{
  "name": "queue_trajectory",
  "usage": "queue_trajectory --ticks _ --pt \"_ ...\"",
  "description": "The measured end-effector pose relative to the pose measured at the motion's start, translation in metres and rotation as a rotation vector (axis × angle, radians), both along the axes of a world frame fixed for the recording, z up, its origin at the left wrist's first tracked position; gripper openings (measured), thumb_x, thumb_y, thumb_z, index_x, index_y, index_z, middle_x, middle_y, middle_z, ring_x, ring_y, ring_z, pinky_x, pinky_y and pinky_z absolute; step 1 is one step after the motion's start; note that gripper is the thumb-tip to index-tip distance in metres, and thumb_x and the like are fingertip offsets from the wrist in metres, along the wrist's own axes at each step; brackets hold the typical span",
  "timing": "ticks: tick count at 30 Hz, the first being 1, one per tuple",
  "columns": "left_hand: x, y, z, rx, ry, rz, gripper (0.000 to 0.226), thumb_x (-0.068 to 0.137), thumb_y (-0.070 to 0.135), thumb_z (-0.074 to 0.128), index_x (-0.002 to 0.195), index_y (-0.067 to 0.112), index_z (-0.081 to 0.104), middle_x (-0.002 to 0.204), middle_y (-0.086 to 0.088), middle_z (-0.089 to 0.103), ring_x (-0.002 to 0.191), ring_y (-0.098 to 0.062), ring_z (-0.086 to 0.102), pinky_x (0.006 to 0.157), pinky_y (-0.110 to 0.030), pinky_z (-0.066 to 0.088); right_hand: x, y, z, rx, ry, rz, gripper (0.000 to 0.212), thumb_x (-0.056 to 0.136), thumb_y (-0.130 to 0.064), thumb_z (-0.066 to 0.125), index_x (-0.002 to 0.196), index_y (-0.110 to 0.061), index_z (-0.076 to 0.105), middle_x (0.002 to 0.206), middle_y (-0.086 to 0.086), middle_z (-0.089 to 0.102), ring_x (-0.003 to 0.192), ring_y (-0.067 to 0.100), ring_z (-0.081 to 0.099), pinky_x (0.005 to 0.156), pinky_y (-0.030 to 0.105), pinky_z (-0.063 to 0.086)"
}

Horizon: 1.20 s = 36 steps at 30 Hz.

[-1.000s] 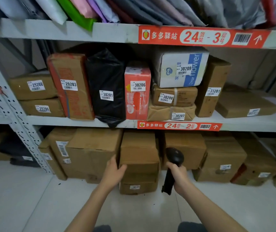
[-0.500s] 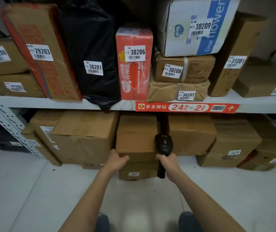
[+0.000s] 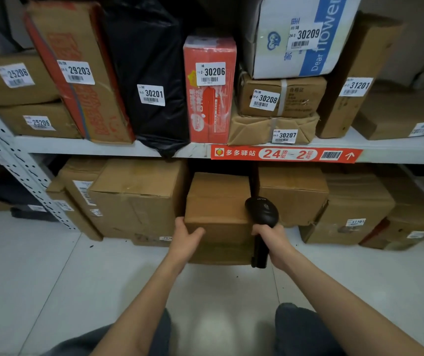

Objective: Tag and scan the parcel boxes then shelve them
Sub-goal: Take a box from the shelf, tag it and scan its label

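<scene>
Under shelf point(image 3: 77, 148), box point(image 3: 218, 201) seemingly runs lengthwise inward.

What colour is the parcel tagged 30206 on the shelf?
Red, with white lettering. The parcel 30206 shows best in the head view.

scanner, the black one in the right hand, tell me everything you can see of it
The scanner is black, matt plastic by its look, with a rounded head bearing faint small lettering and a straight handle below. The right grip is curled round the handle, whose butt pokes out beneath it. The scanner stands roughly upright, head uppermost, in front of the right edge of a brown box under the shelf. Whether it touches the box cannot be told; no cord shows.
</scene>
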<state>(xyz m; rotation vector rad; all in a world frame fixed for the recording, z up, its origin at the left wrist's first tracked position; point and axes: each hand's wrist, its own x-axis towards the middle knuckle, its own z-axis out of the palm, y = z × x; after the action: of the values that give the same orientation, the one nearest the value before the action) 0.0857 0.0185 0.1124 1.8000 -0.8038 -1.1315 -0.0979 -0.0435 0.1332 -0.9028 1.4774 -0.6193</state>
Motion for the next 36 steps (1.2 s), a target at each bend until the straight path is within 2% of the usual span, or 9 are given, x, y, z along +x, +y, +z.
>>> queue_trajectory --ticks 3,7,13,17,20,27,31,34,36 --pt "-0.009 0.017 0.017 -0.077 0.016 0.005 0.044 0.096 0.017 0.051 0.134 0.014 0.029 0.121 -0.002 0.045 0.104 -0.017 0.047 0.084 -0.029 0.040 -0.014 0.014 0.017 -0.044 -0.026 -0.017 0.023 0.082 -0.005 0.057 0.102 -0.010 0.047 0.100 0.009 0.047 0.095 0.024 0.046 0.078 0.034 0.040" --pt "-0.016 0.047 0.030 -0.146 -0.004 -0.008 0.041 0.095 0.020 0.052 0.131 0.023 0.032 0.124 0.002 0.045 0.110 -0.016 0.047 0.088 -0.031 0.041 -0.032 0.038 0.036 -0.096 -0.078 -0.008 0.039 0.080 -0.008 0.058 0.117 -0.009 0.046 0.110 0.012 0.051 0.102 0.027 0.049 0.080 0.036 0.042" --pt "-0.027 0.104 0.031 -0.077 0.058 0.007 0.041 0.096 0.023 0.049 0.134 0.023 0.033 0.126 0.001 0.047 0.109 -0.017 0.050 0.086 -0.031 0.043 -0.057 0.094 0.046 -0.019 -0.175 0.040 0.024 0.081 -0.005 0.053 0.099 -0.021 0.049 0.103 0.009 0.053 0.095 0.025 0.050 0.088 0.041 0.043" --pt "-0.031 0.140 0.014 0.038 0.109 -0.015 0.042 0.098 0.025 0.046 0.138 0.019 0.035 0.128 -0.005 0.050 0.109 -0.020 0.054 0.084 -0.032 0.049 -0.067 0.128 0.020 0.112 -0.096 0.063 0.037 0.076 -0.009 0.055 0.112 -0.009 0.053 0.105 0.013 0.056 0.097 0.029 0.052 0.082 0.039 0.045" --pt "-0.035 0.160 -0.002 0.138 0.109 -0.009 0.046 0.097 0.030 0.045 0.141 0.017 0.036 0.128 -0.005 0.051 0.110 -0.022 0.054 0.095 -0.040 0.048 -0.071 0.149 -0.002 0.188 -0.032 0.094 0.034 0.076 -0.009 0.055 0.109 -0.006 0.054 0.098 0.013 0.056 0.091 0.027 0.052 0.073 0.034 0.044" --pt "-0.050 0.186 -0.034 0.309 0.184 0.083 0.050 0.095 0.038 0.049 0.136 0.012 0.041 0.129 -0.010 0.052 0.101 -0.023 0.051 0.091 -0.036 0.044 -0.072 0.175 -0.039 0.251 0.036 0.152 0.018 0.074 -0.011 0.055 0.091 -0.007 0.055 0.089 0.012 0.053 0.087 0.027 0.050 0.076 0.036 0.044" --pt "-0.057 0.203 -0.052 0.394 0.233 0.094 0.055 0.092 0.041 0.053 0.135 0.009 0.040 0.126 -0.010 0.053 0.100 -0.023 0.054 0.081 -0.033 0.048 -0.072 0.184 -0.056 0.296 0.067 0.166 0.014 0.074 -0.012 0.055 0.088 -0.010 0.055 0.091 0.013 0.054 0.092 0.029 0.051 0.080 0.038 0.045" --pt "-0.064 0.212 -0.062 0.428 0.251 0.096 0.054 0.091 0.041 0.054 0.130 0.008 0.035 0.118 -0.011 0.053 0.093 -0.022 0.057 0.057 -0.028 0.048 -0.072 0.192 -0.066 0.296 0.113 0.183 0.010 0.076 -0.009 0.055 0.086 -0.009 0.055 0.087 0.012 0.054 0.085 0.027 0.052 0.079 0.036 0.044" --pt "-0.067 0.212 -0.069 0.400 0.292 0.121 0.050 0.091 0.038 0.053 0.127 0.007 0.036 0.112 -0.012 0.055 0.091 -0.022 0.058 0.058 -0.029 0.047 -0.076 0.195 -0.071 0.293 0.135 0.139 0.012 0.077 -0.008 0.055 0.088 -0.007 0.055 0.085 0.013 0.053 0.079 0.026 0.052 0.074 0.035 0.044"
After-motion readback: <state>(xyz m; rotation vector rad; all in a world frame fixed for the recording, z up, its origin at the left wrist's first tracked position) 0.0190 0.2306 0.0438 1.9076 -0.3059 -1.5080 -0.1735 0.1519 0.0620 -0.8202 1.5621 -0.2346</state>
